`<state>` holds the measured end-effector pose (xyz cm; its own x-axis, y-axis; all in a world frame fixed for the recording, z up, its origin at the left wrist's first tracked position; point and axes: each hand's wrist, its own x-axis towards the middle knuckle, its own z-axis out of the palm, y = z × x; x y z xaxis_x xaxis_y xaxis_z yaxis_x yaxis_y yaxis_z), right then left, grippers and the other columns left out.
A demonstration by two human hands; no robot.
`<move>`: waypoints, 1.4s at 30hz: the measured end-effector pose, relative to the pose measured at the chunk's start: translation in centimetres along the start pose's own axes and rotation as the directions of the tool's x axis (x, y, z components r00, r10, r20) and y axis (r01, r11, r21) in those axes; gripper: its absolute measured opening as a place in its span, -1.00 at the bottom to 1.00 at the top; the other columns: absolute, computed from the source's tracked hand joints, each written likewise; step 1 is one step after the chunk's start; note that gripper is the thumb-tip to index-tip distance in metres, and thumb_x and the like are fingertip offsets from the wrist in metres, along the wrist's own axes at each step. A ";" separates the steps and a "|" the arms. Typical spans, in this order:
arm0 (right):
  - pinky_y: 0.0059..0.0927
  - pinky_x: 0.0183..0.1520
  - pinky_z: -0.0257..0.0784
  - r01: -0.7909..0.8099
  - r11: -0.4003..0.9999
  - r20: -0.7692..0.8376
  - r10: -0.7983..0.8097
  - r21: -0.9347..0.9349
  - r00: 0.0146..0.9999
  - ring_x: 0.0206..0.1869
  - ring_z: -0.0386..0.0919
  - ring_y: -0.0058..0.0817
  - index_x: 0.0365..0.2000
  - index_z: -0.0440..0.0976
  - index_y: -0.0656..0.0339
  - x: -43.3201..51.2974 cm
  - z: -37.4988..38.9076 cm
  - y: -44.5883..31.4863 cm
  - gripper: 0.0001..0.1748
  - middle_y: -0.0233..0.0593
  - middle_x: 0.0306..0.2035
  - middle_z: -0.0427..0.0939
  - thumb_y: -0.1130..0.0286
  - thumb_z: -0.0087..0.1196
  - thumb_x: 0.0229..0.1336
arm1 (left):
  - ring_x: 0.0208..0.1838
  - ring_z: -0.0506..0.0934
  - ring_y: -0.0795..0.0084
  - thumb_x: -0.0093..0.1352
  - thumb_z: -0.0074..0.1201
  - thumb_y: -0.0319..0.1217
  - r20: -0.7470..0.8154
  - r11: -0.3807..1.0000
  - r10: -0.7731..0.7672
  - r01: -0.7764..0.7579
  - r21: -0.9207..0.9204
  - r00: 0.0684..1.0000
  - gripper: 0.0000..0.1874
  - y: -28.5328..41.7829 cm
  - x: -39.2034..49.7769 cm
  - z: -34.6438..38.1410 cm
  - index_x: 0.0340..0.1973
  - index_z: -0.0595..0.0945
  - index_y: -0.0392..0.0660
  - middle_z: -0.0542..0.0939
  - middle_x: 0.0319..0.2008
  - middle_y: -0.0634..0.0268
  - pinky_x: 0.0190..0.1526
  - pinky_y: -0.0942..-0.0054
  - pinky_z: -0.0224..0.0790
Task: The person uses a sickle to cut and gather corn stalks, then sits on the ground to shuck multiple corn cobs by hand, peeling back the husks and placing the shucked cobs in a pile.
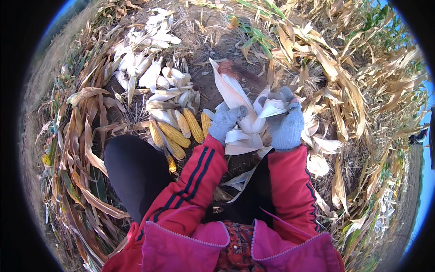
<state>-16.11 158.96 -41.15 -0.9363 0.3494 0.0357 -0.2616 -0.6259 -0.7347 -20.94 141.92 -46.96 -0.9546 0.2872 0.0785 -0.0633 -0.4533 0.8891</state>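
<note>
Both of my hands wear grey knit gloves. My left hand (225, 123) grips the husk of a maize ear (234, 91), whose pale leaves spread upward and whose brown silk (229, 69) shows at the top. Some inches to the right, my right hand (287, 124) has a folded-back husk leaf (273, 108) between its fingers and thumb. The kernels of this ear are hidden by husk. Close to my left glove lie several bare yellow maize cobs (174, 134), pointing away from my knees.
White husks and ears (149, 44) form a pile at upper left. Dry maize stalks and leaves (81, 136) lie on the left, with more stalks (329, 68) on the right. Loose husks (319, 146) are beside my right forearm. My left knee (136, 170) borders the cobs.
</note>
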 end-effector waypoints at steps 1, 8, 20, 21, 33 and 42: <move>-0.25 0.03 0.56 -0.029 0.996 0.038 0.026 0.080 0.999 -0.10 0.61 -0.31 0.20 0.37 0.29 0.3 -0.7 -0.3 -0.42 -0.07 -0.03 0.58 0.00 -0.25 0.54 | 0.11 0.61 0.15 0.33 0.32 -0.08 -0.058 1.000 0.011 -0.012 -0.009 0.998 -0.25 0.6 -0.2 -0.5 0.28 0.43 -0.27 0.61 0.09 0.04 0.14 0.21 0.49; -0.53 -0.21 0.42 0.165 0.830 -0.199 -0.312 -0.532 0.929 -0.28 0.42 -0.62 0.19 0.35 0.29 2.8 -8.0 -4.7 -0.55 -0.33 -0.25 0.48 0.29 0.09 0.41 | 0.06 0.60 0.16 0.37 0.30 -0.16 -0.218 0.850 -0.059 -0.066 -0.522 0.974 -0.30 3.8 -0.5 -2.8 0.28 0.38 -0.24 0.57 0.04 0.03 0.12 0.15 0.55; -0.15 0.28 0.41 0.352 0.126 0.372 0.225 -0.928 0.901 0.23 0.51 -0.13 0.35 0.24 0.18 -0.4 7.1 -1.9 -0.03 0.04 0.18 0.52 0.45 0.40 -0.15 | 0.30 0.45 0.21 0.38 0.26 -0.30 -0.077 0.962 0.027 -0.046 -0.269 0.997 -0.21 2.2 -0.1 0.5 0.43 0.24 -0.24 0.46 0.28 0.08 0.30 0.28 0.35; -0.15 0.24 0.44 0.247 0.005 0.236 0.317 -0.969 0.919 0.20 0.54 -0.09 0.33 0.25 0.16 0.0 7.2 -1.3 -0.02 0.05 0.13 0.55 0.39 0.43 -0.17 | 0.31 0.45 0.22 0.40 0.24 -0.26 -0.062 0.982 0.099 -0.107 -0.156 0.993 -0.22 2.5 0.0 0.7 0.43 0.25 -0.24 0.45 0.29 0.09 0.30 0.28 0.34; -0.11 0.23 0.39 0.307 -0.207 0.271 0.187 -0.929 0.944 0.15 0.49 0.01 0.20 0.33 0.09 -1.3 4.2 1.7 -0.14 -0.01 -0.01 0.54 0.29 0.37 -0.22 | 0.00 0.64 0.29 0.55 0.00 -0.12 -0.163 0.941 0.140 -0.183 -0.286 0.977 -0.54 4.9 0.0 0.9 0.05 0.63 -0.30 0.70 -0.08 0.13 0.09 0.37 0.48; -0.10 0.17 0.45 0.139 -0.101 0.117 0.197 -0.985 0.973 0.09 0.58 0.07 0.25 0.31 0.14 -1.8 4.1 2.1 -0.10 0.14 0.01 0.59 0.26 0.36 -0.20 | 0.08 0.56 0.37 0.50 0.12 -0.19 -0.372 0.981 0.139 -0.179 -0.074 0.918 -0.55 1.3 1.2 0.2 0.12 0.59 -0.30 0.64 0.00 0.17 0.13 0.39 0.41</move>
<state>-15.95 154.19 -40.02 -0.9903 0.1354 -0.0303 0.1272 0.7986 -0.5882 -22.07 141.88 -45.65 -0.9931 -0.1138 0.0276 0.0870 -0.5587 0.8248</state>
